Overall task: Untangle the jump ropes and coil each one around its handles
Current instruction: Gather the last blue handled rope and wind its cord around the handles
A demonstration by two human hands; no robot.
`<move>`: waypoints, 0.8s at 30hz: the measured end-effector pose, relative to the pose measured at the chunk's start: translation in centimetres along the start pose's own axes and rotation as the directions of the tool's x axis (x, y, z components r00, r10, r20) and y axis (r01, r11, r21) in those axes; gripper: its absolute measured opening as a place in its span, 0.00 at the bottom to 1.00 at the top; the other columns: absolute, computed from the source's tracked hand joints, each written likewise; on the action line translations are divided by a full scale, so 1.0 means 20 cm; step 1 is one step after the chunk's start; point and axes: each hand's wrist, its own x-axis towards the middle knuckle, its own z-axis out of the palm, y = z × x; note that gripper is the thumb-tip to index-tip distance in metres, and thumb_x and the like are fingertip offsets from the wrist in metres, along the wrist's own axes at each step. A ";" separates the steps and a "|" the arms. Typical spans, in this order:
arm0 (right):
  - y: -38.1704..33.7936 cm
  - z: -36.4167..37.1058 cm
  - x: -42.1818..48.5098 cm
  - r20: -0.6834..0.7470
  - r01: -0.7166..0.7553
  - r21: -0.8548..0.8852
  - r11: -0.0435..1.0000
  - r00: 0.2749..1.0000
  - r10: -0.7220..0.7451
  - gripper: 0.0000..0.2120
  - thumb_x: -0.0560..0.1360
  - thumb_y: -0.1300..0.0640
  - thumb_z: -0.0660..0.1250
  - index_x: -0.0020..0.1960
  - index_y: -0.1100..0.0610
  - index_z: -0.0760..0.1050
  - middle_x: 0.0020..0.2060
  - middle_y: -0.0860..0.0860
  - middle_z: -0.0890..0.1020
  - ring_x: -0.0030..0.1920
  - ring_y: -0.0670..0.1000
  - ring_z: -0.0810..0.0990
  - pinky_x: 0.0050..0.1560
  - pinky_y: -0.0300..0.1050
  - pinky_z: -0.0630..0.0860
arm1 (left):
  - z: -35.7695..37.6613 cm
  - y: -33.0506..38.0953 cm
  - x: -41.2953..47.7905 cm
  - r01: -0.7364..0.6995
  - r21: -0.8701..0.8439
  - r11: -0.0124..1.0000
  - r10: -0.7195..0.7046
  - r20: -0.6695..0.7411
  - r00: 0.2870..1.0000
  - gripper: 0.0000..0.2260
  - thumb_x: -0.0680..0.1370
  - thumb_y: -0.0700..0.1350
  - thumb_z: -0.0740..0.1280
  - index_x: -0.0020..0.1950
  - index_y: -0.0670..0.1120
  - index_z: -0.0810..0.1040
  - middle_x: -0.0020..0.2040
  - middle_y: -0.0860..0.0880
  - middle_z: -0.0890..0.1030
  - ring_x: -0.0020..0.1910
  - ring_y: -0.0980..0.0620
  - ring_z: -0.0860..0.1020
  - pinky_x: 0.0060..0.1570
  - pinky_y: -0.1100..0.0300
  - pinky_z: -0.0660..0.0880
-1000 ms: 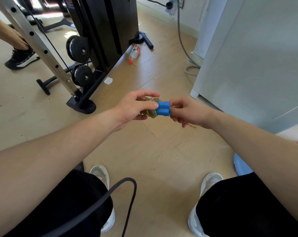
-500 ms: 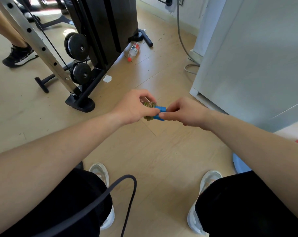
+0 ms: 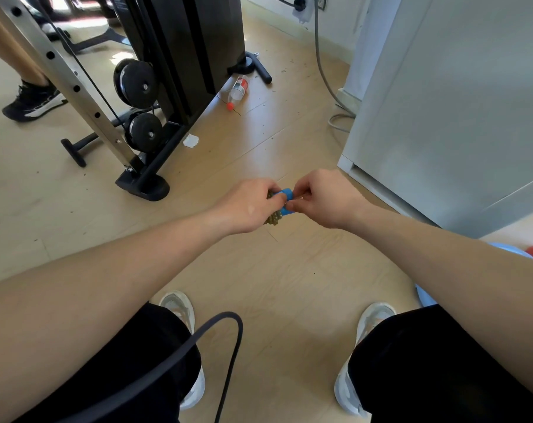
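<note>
Centre of frame: left hand (image 3: pixel 246 207) grips rope coil (image 3: pixel 272 220), fingers curled round it. Right hand (image 3: pixel 326 199) pinches end of blue handles (image 3: pixel 287 194). Loose rope end hidden. Probably final tuck: squeeze coil firmly, push end under tight turn, leave no slack.

You have bright blue handles (image 3: pixel 288 195) before you, wound with a speckled olive-green rope (image 3: pixel 272 220). Your trousers (image 3: pixel 427 361) are black, your shoes (image 3: pixel 176 303) white and grey. The floor (image 3: pixel 289 285) is pale tan wood planks, the weight machine (image 3: pixel 191 41) black, its post (image 3: pixel 72 77) silver, the bottle (image 3: pixel 238 88) clear with a red cap, the cabinet (image 3: pixel 457 102) pale grey-white
</note>
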 end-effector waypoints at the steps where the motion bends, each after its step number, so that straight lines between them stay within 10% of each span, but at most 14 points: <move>1: 0.00 0.01 0.00 -0.028 0.003 -0.041 0.999 1.000 -0.005 0.10 0.75 0.48 0.72 0.39 0.51 0.78 0.33 0.49 0.80 0.35 0.50 0.77 0.33 0.42 0.68 | 0.00 0.00 0.00 0.021 -0.018 1.000 -0.021 0.005 1.000 0.09 0.82 0.54 0.60 0.48 0.53 0.77 0.37 0.52 0.79 0.30 0.51 0.76 0.32 0.56 0.74; 8: -0.10 0.07 -0.05 -0.225 0.066 -0.267 0.961 0.966 -0.128 0.06 0.80 0.53 0.63 0.46 0.52 0.77 0.37 0.49 0.74 0.38 0.56 0.74 0.34 0.45 0.65 | -0.01 0.03 0.03 0.160 -0.245 0.956 -0.165 -0.003 0.986 0.16 0.83 0.50 0.58 0.39 0.44 0.74 0.34 0.42 0.76 0.29 0.44 0.73 0.30 0.56 0.72; 24: -0.13 0.06 -0.06 -0.037 0.223 -0.012 0.975 0.974 -0.223 0.10 0.74 0.61 0.59 0.34 0.56 0.72 0.25 0.52 0.65 0.31 0.54 0.63 0.31 0.46 0.62 | -0.04 0.01 -0.03 0.261 -0.470 0.843 -0.279 0.033 0.960 0.08 0.82 0.49 0.64 0.47 0.46 0.72 0.39 0.42 0.79 0.29 0.46 0.72 0.27 0.60 0.70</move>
